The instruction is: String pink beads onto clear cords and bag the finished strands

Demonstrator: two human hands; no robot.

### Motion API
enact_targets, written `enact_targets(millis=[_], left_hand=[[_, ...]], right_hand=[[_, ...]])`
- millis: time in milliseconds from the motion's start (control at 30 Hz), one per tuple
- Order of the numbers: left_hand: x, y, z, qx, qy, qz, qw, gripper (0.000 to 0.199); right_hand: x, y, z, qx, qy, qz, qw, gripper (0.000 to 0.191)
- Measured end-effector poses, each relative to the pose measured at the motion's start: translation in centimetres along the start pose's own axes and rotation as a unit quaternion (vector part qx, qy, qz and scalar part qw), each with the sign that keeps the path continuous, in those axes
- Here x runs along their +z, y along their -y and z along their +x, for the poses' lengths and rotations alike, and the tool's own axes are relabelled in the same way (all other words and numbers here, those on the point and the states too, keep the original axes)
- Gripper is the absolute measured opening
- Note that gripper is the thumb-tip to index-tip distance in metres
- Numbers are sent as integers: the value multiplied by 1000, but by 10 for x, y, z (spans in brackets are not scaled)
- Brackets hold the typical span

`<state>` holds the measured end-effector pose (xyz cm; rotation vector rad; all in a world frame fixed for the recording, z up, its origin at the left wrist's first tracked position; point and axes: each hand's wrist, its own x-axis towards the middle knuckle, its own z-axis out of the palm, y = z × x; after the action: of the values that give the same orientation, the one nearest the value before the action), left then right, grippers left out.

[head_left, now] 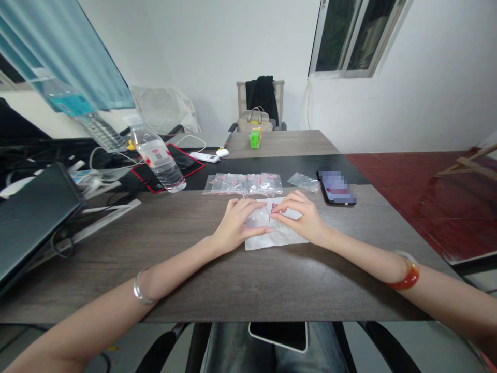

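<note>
My left hand [237, 224] is closed around a small clear plastic bag [257, 218], held with its mouth toward the right. At that mouth, the fingertips of my right hand [298, 213] are pinched together; whatever is between them is too small to make out. Under both hands lies a white paper sheet [279, 238], with several small dark pink pieces [275, 206] on it, partly behind my right fingers. Just beyond the sheet, a row of clear bags [244, 184] with small pink pieces inside lies flat. Another clear bag [305, 181] rests to their right.
A phone [337, 187] lies right of the bags. Water bottles [157, 155], a laptop [34, 223] and cables crowd the left side. A green box [255, 138] stands at the back of the table [233, 290]. A tablet-like device [279, 335] rests on my lap.
</note>
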<state>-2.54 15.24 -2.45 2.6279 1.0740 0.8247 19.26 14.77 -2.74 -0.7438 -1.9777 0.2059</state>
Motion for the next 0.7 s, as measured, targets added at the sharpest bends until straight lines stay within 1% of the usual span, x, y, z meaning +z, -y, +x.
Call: enact_targets(millis=[167,267,333,467,600,633,700], left_hand=[[0,-1,0,16,12,-20,1000,56],[0,-2,0,22,9,-30,999,56],[1,-2,0,22,7,-37,999,55],[1,0,0,10,-14,-50,999,53],[-1,-1,-1,-17,-56,-61,996,48],[-2,-1,-1,-22,-66,-63,996,47],[-2,-2,-1,-24,-81,-68,994,46]], right_hand=[[5,4,-3,-9,15,29,999,11],[8,4,-4,-28,23,37,999,14],[8,5,-4,-23,26,38,999,16],[4,6,-2,39,7,19,999,16],[1,-5,-2,97,-22,-26,995,18],[1,-9,-2,107,-19,-43,993,18],[2,-20,-5,124,8,-77,989,17]])
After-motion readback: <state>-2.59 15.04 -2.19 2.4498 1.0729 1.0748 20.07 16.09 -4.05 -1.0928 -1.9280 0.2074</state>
